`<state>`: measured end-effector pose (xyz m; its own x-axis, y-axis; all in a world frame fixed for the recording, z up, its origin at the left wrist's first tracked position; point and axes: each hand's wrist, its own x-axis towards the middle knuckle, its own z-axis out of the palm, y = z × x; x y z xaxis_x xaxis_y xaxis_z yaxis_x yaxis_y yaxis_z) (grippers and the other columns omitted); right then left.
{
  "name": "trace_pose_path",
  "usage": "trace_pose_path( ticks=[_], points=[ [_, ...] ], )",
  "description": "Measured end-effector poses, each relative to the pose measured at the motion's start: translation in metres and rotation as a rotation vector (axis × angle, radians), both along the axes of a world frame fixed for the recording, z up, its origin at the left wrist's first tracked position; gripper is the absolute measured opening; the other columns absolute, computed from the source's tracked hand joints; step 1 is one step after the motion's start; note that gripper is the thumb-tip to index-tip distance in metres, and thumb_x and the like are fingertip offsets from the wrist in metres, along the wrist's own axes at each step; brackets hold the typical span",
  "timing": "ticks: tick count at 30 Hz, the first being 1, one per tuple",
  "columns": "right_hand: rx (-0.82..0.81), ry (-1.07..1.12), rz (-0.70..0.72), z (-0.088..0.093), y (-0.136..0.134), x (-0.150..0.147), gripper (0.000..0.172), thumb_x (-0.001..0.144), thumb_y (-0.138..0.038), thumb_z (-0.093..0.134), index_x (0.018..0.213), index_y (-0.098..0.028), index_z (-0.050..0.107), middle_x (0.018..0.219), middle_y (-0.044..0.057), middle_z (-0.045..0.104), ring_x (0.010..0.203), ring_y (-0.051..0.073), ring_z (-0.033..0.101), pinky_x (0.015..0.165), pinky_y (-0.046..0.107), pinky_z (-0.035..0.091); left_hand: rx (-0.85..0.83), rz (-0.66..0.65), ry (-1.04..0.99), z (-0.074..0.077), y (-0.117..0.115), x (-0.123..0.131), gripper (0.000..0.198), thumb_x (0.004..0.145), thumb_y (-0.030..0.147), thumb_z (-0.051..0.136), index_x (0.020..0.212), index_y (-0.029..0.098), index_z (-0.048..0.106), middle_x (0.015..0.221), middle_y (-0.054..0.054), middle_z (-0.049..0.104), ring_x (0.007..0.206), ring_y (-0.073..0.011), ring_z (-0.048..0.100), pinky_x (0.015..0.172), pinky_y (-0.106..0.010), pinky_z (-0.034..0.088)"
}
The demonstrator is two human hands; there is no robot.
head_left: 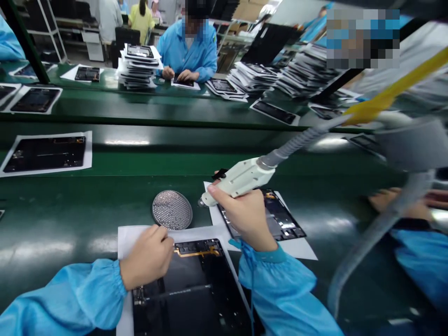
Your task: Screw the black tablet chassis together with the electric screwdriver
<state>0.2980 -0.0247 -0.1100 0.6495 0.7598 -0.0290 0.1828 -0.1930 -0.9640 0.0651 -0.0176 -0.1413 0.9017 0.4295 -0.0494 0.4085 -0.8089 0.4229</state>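
Observation:
My right hand [245, 215] grips a white electric screwdriver [238, 181] with a grey hose; its tip points left, just above the green belt. My left hand [149, 255] is curled into a loose fist, its fingertips pressed on the top left corner of a black tablet chassis [196, 289] lying on white paper in front of me. An orange flex strip [199, 252] runs along the chassis's top edge. A round perforated metal screw tray [171, 210] sits just beyond my left hand. A second black chassis [280, 219] on paper lies under my right hand.
Another chassis on paper [45, 153] lies on the belt at far left. Across the line a person in a blue coat [191, 51] works beside tall stacks of chassis [138, 67]. A co-worker's hand and blue sleeve [413, 219] are at right. A yellow cord [395, 91] hangs overhead.

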Motion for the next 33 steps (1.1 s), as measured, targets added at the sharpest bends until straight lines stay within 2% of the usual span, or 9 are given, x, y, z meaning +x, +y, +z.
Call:
trace_pose_path(
  ticks=[4,9,15,23,27,30,33],
  points=[
    [-0.045,-0.037,-0.004,0.001,0.002,-0.005,0.031,0.061,-0.045,0.079,0.068,-0.018,0.065,0.07,0.007,0.069,0.068,0.025,0.066,0.067,0.04,0.056,0.143,0.008,0.053,-0.001,0.029,-0.001,0.019,0.093,0.007,0.044,0.095,0.01,0.062,0.101,-0.014,0.057,0.086,-0.0256,0.052,0.073,-0.04,0.049],
    [-0.072,-0.068,-0.045,-0.001,0.007,-0.006,0.036,0.061,-0.051,0.078,0.067,-0.017,0.066,0.069,0.009,0.07,0.067,0.026,0.065,0.064,0.04,0.054,0.167,-0.221,0.069,-0.006,0.069,-0.01,0.018,0.094,0.007,0.048,0.084,0.013,0.062,0.091,-0.008,0.059,0.078,-0.019,0.056,0.07,-0.032,0.051],
    [-0.09,-0.061,-0.068,-0.003,0.011,-0.007,0.045,0.058,-0.057,0.078,0.068,-0.016,0.067,0.072,0.012,0.071,0.071,0.029,0.067,0.063,0.04,0.054,0.211,-0.286,0.097,-0.011,0.079,-0.016,0.02,0.099,0.009,0.046,0.088,0.013,0.062,0.09,-0.006,0.06,0.08,-0.017,0.059,0.068,-0.028,0.052],
    [-0.087,-0.069,-0.064,-0.005,0.016,-0.008,0.054,0.054,-0.062,0.08,0.08,-0.015,0.069,0.077,0.012,0.073,0.074,0.03,0.069,0.068,0.044,0.054,0.244,-0.237,0.086,-0.008,0.105,-0.021,0.018,0.097,0.007,0.047,0.091,0.013,0.064,0.094,-0.006,0.063,0.081,-0.0159,0.06,0.071,-0.026,0.052],
    [-0.109,-0.112,-0.064,-0.009,0.013,-0.009,0.055,0.054,-0.063,0.081,0.08,-0.015,0.069,0.077,0.011,0.073,0.074,0.031,0.068,0.071,0.046,0.052,0.242,-0.165,0.056,-0.003,0.095,-0.02,0.026,0.098,0.007,0.041,0.086,0.012,0.063,0.095,-0.008,0.062,0.082,-0.0179,0.058,0.075,-0.031,0.052],
    [-0.122,-0.153,-0.064,-0.011,0.007,-0.012,0.057,0.053,-0.064,0.082,0.082,-0.016,0.069,0.079,0.011,0.072,0.077,0.031,0.067,0.073,0.046,0.051,0.203,-0.084,0.03,0.005,0.068,-0.022,0.029,0.098,0.007,0.036,0.086,0.012,0.062,0.095,-0.01,0.061,0.082,-0.0202,0.055,0.075,-0.035,0.051],
    [-0.124,-0.194,-0.066,-0.008,0.001,-0.016,0.061,0.051,-0.066,0.083,0.084,-0.016,0.069,0.081,0.01,0.072,0.078,0.03,0.066,0.076,0.046,0.051,0.124,-0.059,0.01,0.012,0.038,-0.024,0.027,0.097,0.009,0.038,0.085,0.013,0.061,0.091,-0.009,0.059,0.081,-0.0204,0.053,0.073,-0.034,0.05]
  ],
)
